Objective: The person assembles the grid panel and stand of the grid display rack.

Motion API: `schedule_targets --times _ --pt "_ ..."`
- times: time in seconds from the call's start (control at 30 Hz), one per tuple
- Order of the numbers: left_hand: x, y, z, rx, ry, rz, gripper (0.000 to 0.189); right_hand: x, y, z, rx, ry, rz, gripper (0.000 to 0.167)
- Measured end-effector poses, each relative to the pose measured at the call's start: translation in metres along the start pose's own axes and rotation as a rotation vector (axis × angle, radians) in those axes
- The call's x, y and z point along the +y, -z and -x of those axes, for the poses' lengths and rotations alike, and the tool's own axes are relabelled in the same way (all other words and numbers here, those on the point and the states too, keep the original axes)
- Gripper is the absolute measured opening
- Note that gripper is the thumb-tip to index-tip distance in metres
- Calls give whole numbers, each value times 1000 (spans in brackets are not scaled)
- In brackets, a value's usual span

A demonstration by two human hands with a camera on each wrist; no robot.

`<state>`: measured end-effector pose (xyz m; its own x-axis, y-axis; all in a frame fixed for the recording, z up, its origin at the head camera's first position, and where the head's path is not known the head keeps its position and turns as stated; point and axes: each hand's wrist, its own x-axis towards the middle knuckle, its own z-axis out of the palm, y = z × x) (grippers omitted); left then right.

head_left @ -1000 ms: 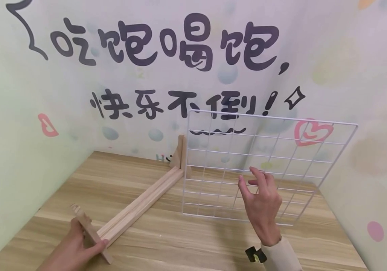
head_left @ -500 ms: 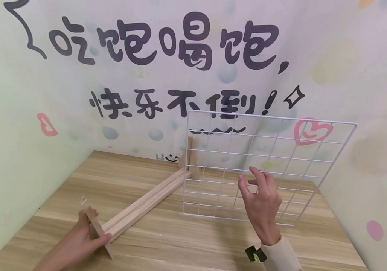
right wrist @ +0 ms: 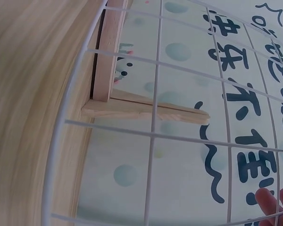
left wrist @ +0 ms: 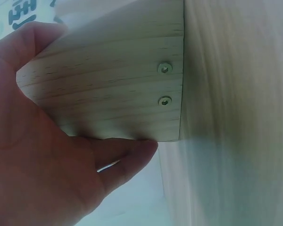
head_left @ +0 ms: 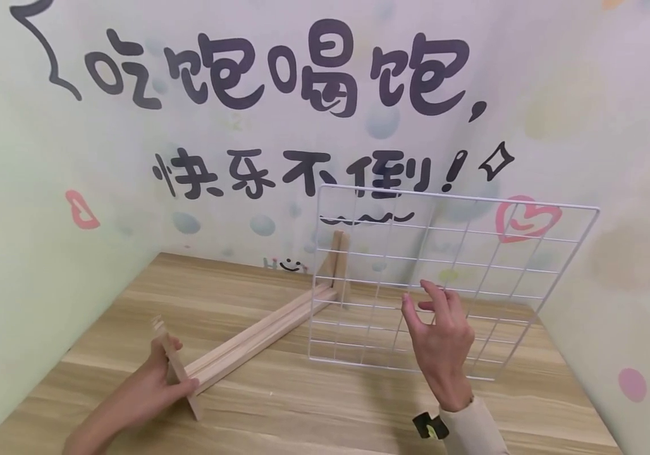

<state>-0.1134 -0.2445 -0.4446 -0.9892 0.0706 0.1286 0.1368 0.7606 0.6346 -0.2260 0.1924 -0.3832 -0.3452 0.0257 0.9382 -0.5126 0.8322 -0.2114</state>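
Observation:
My left hand (head_left: 147, 382) grips the near end board (head_left: 176, 366) of a low wooden stand, thumb on one edge and fingers on the other. Two bolt heads (left wrist: 164, 68) show in that board in the left wrist view. A grooved double rail (head_left: 262, 338) runs from it to an upright far end board (head_left: 342, 265). My right hand (head_left: 444, 344) holds a white wire grid panel (head_left: 461, 197) upright and slightly tilted, thumb and fingers curled at its wires. Through the mesh in the right wrist view, the far end board (right wrist: 151, 110) shows behind the grid.
Everything rests on a wood-grain table (head_left: 279, 411) set against a printed wall covering (head_left: 234, 133) with dark lettering. A light sleeve (head_left: 473, 426) and a black strap piece (head_left: 430, 426) are at my right wrist.
My left hand has slid the wooden stand to the right and slightly away, so its far end now lies behind the grid's left side. The right hand and grid have stayed put.

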Motion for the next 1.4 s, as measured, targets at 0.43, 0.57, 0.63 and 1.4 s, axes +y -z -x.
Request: schedule_targets --times 0.43,0.57,0.63,1.4 --pt "8 -2 -20 -57 -28 94 75 -2 -3 0 14 0 -14 32" --pt "11 -4 -28 -74 -10 124 78 -2 -4 1 15 2 -15 31" --pt "11 -5 -33 -76 -9 136 75 -1 -4 1 12 5 -19 31" --pt "13 -14 -78 -211 27 314 87 5 -5 0 23 -10 -17 30"
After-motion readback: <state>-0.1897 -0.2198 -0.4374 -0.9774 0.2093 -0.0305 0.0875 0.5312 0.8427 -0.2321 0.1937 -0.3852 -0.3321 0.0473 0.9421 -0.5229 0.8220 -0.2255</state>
